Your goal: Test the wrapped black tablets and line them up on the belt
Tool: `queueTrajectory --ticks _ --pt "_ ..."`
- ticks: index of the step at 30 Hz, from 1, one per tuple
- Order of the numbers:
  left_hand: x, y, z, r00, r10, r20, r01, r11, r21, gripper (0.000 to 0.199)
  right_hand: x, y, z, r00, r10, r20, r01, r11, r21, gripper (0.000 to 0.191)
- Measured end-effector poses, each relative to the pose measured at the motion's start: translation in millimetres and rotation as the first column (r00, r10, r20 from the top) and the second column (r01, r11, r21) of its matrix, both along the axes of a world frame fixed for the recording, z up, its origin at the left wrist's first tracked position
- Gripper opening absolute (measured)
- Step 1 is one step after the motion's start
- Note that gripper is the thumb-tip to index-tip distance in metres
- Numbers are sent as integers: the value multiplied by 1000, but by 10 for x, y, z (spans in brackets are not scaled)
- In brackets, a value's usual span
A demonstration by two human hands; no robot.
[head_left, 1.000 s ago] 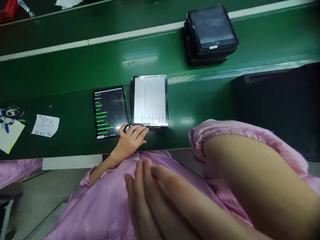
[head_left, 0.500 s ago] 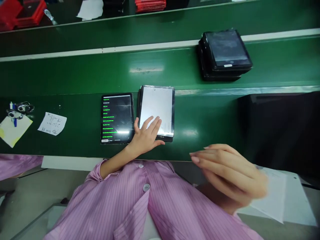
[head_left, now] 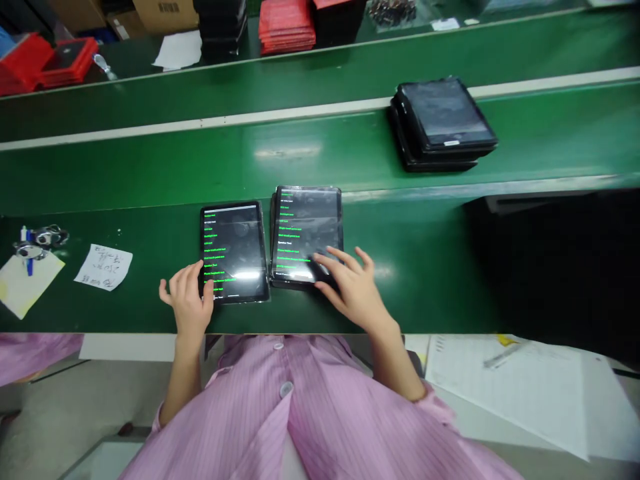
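Two tablets lie side by side before me, both showing dark screens with lists of green text. My left hand (head_left: 187, 297) is at the lower left corner of the left tablet (head_left: 235, 250). Its fingers are apart, with the thumb over the screen's edge and the index finger by the side; no firm grip shows. Over the lower right of the right tablet (head_left: 307, 227), my right hand (head_left: 353, 283) is open with spread fingers, fingertips at the screen. The right tablet seems to rest on another dark slab, mostly hidden beneath it.
A stack of dark tablets (head_left: 445, 120) stands at the back right. A large black box-like object (head_left: 555, 267) covers the right side. Left lie a handwritten note (head_left: 105, 267), a yellowish paper (head_left: 30, 283) and pens. Red cases (head_left: 287, 27) sit along the far shelf.
My left hand has moved from the right tablet to the left one. My right hand has come in from the lower right to the right tablet. That screen went from white to dark with green text.
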State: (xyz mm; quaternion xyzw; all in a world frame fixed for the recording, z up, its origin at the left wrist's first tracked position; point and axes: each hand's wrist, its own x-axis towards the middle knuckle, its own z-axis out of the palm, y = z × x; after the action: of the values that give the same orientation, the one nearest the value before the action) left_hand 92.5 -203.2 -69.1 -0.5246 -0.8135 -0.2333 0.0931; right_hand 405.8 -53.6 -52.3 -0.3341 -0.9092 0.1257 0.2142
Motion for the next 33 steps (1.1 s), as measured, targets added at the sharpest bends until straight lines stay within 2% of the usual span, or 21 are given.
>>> queueTrajectory --ticks 2,5,8,12,15,18,22,27,33 --pt "-3 -7 -25 1000 -22 3 22 1000 5 48 -188 42 -26 998 53 20 -53 999 -14 40" --pt "0 0 -50 997 -72 -6 72 997 27 47 -342 107 -16 999 47 21 -46 999 -22 39" --pt "11 22 -57 993 -112 -35 113 993 21 47 -389 166 7 1000 18 8 -18 1000 -14 37" --pt "51 56 -34 991 -125 -38 122 990 -68 48 -407 189 -1 1000 7 21 -7 1000 -25 35" --pt "75 62 -5 996 -76 -52 75 997 -27 51 -384 169 -13 999 -18 29 19 1000 -23 35" --pt "69 51 10 998 -26 -58 28 999 31 53 -284 154 -21 993 -110 -41 111 994 23 37" --pt "27 37 0 1000 4 -2 -4 1000 1 51 -84 169 -87 971 -217 -104 222 974 36 37" --pt "-17 50 -12 1000 22 14 -21 1000 -22 50 32 150 -181 961 -248 -122 253 967 28 35" --pt "-34 113 6 999 -29 -13 29 999 -38 49 -43 101 -192 965 -225 -132 228 974 3 33"
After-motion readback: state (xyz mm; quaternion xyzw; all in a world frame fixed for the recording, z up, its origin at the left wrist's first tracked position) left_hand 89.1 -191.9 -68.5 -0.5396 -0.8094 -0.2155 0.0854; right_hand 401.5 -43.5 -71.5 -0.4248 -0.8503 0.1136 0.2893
